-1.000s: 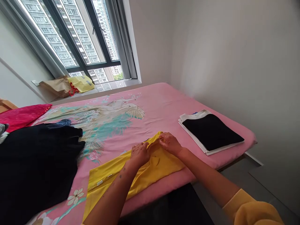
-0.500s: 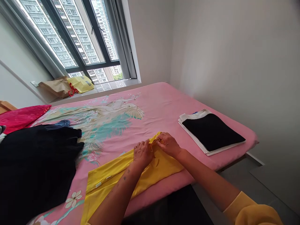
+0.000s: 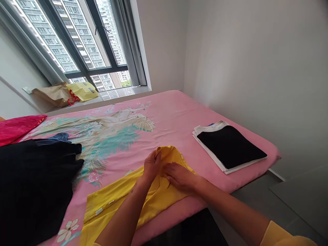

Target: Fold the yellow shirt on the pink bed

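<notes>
I have the yellow garment (image 3: 160, 201) bunched on the pink bedsheet (image 3: 174, 116), near its edge. The left hand (image 3: 151, 167) stays half-closed, pinching the gathered fold. The right hand (image 3: 180, 177) has let go of that fold and now lies open and flat on the cloth. The folded black-and-white stack (image 3: 230, 147) sits nearby.

And there goes the right hand (image 3: 180, 177), off the pinch and down flat on the yellow cloth (image 3: 164, 194), now just apart from the left hand (image 3: 152, 167), which has turned up on its edge around the fold! The cloth's top corner has puffed into a rounded hump, and the view swings right, pushing the window (image 3: 77, 37) further left!
</notes>
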The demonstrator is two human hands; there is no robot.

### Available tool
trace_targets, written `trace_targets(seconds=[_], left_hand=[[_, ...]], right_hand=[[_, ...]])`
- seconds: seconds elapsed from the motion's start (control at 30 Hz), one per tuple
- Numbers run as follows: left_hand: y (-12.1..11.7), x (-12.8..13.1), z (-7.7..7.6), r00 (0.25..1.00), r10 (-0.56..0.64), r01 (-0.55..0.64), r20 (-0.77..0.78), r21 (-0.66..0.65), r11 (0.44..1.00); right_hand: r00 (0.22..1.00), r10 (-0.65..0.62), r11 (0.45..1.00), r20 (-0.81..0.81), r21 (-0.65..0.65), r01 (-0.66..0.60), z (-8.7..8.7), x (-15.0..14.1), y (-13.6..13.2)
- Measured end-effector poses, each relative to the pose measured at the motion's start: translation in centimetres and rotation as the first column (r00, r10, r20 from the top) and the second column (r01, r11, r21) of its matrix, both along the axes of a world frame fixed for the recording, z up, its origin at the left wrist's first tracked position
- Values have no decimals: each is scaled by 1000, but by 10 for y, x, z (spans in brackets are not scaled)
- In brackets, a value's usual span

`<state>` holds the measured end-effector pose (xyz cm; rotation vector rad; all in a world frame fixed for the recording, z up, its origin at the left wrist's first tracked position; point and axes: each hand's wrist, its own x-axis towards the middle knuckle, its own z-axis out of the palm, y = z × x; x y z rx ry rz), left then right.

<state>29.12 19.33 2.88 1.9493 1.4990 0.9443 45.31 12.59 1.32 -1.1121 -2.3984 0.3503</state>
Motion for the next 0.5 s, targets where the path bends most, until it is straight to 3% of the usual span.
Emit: trace_targets(seconds=[0.1,0.2,0.33,0.5], left_hand=[[-6,-5,3,965,-184,212,-185,141,967],[-16,-7,-4,869,-282,352,-406,109,930],[-28,-5,-20,771,-336,400,-541,2,916],[-37,3,-24,740,-372,415,-560,-54,908]], right_hand=[[998,41,999,52,2,-41,-8,-8,18],[997,37,999,70,-9,-36,-15,-9,37],[989,-40,999,143,-15,42,-23,5,45],[923,-156,985,352,-7,170,-30,32,48]])
